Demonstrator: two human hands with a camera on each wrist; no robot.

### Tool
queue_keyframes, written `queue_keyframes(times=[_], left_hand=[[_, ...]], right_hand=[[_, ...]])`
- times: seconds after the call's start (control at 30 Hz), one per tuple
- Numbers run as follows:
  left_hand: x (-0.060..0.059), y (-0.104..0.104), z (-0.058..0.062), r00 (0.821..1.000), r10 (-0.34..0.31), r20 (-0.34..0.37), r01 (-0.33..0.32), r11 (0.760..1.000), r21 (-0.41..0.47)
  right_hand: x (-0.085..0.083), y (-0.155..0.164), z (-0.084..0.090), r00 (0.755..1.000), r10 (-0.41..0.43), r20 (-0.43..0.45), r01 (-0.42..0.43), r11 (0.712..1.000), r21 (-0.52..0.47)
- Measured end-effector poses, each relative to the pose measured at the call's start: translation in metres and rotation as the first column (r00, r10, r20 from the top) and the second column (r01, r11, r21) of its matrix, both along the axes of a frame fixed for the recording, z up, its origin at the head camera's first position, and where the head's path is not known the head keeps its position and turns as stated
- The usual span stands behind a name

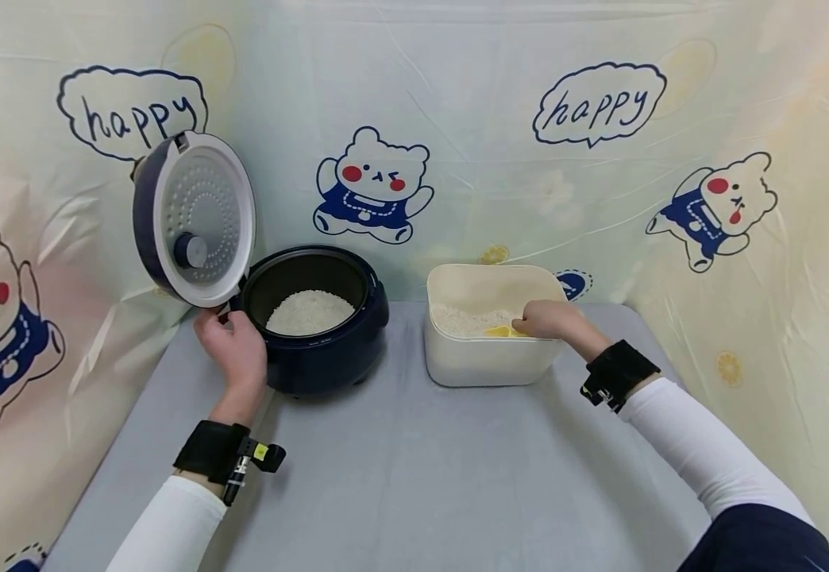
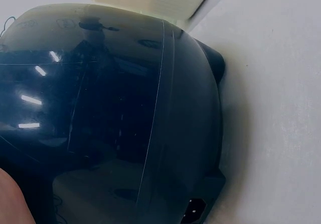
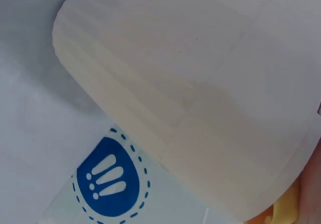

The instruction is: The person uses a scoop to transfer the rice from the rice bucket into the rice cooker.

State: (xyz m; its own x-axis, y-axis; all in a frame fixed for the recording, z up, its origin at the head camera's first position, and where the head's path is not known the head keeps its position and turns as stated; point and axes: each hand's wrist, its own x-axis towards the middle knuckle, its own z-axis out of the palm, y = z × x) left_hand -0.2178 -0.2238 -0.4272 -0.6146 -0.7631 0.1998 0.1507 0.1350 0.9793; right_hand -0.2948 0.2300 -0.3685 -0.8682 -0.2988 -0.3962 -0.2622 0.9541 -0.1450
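A dark blue rice cooker (image 1: 325, 361) stands at the left of the table with white rice (image 1: 310, 312) in its pot. Its round lid (image 1: 217, 195) is raised and tilted to the left. My left hand (image 1: 236, 349) holds the lid's lower edge near the hinge, its fingertips partly hidden. Over the right rim of a cream bin (image 1: 486, 361), my right hand (image 1: 553, 319) grips a yellow scoop (image 1: 500, 330), which sits in the rice (image 1: 468, 320) there. In the right wrist view, the bin's wall (image 3: 200, 83) covers most of the scoop (image 3: 286, 206).
A grey table (image 1: 414, 477) lies beneath both containers, with a gap between cooker and bin. Behind them hangs a printed cloth (image 1: 500, 183) with bears. The cooker's power socket (image 2: 193, 211) shows low on its body in the left wrist view.
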Motion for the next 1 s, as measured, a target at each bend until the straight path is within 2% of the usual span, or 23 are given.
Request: queue_keyframes(times=[0.27, 0.67, 1.0], left_hand=[[-0.0037, -0.0015, 0.0003, 1.0, 0.01, -0.017, -0.011, 0.999, -0.034], [-0.0045, -0.0027, 0.0021, 1.0, 0.001, -0.022, -0.002, 1.0, -0.026], [-0.0029, -0.0043, -0.0022, 1.0, 0.009, -0.014, -0.01, 0.999, -0.037]], right_hand=[[-0.0006, 0.0005, 0.0004, 1.0, -0.025, -0.005, 0.025, 0.999, -0.034], [-0.0063, -0.0004, 0.0026, 0.998, -0.054, 0.03, 0.056, 0.997, -0.057], [-0.0051, 0.0022, 0.0015, 0.994, -0.07, 0.079, 0.08, 0.988, -0.133]])
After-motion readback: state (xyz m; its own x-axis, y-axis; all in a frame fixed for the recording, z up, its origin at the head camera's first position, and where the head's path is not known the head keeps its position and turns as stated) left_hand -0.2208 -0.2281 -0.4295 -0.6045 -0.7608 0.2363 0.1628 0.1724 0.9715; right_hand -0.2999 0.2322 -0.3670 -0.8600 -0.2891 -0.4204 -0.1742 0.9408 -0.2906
